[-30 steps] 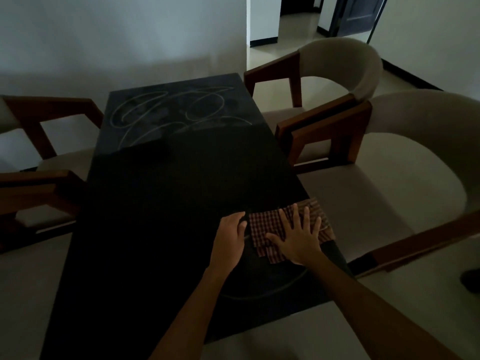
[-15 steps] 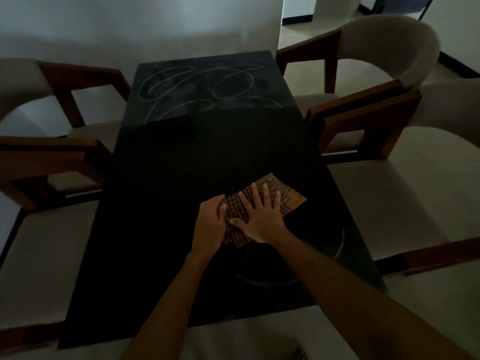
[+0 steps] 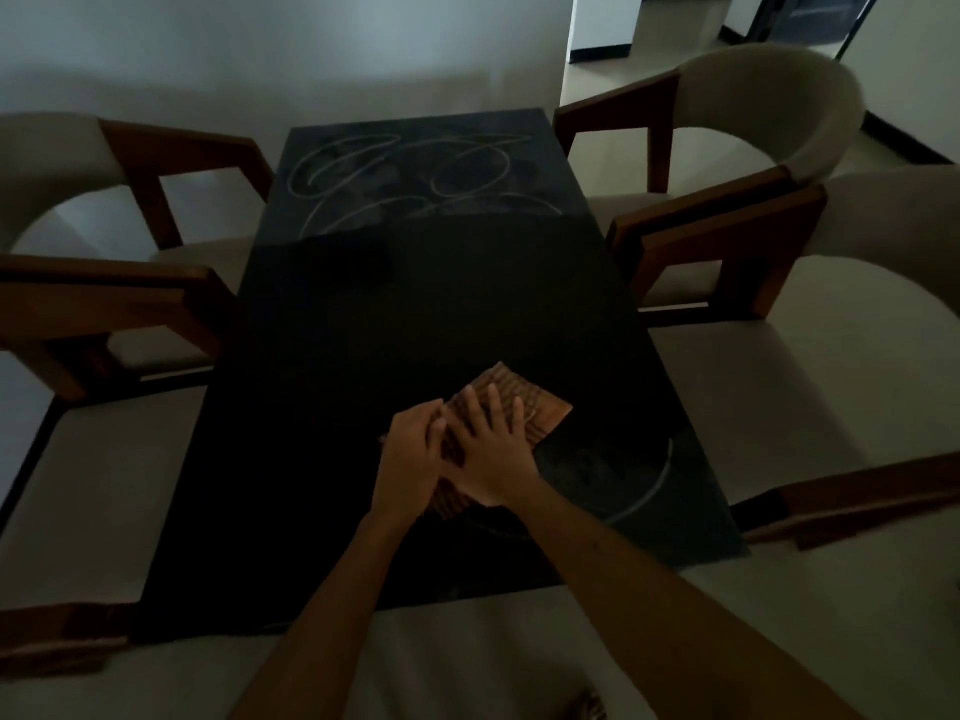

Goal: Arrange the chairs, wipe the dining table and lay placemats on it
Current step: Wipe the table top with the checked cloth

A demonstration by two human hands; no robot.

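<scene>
A brown checked cloth (image 3: pixel 524 402) lies on the dark dining table (image 3: pixel 395 314), near its front middle. My right hand (image 3: pixel 488 454) presses flat on the cloth with fingers spread. My left hand (image 3: pixel 410 459) sits beside it on the cloth's left part, fingers bent down over the fabric and partly under the right hand's thumb side. Pale looping marks show on the table's far end (image 3: pixel 410 174) and a curved streak to the right of the cloth (image 3: pixel 660 475).
Two cushioned wooden armchairs stand on the right (image 3: pixel 737 163) (image 3: pixel 831 356) and two on the left (image 3: pixel 78 174) (image 3: pixel 93 459), all close to the table's sides. A doorway (image 3: pixel 675 23) opens at the back right. The room is dim.
Both hands have slid the cloth leftward from the table's right edge toward the middle. The view has swung left, bringing the left chairs in.
</scene>
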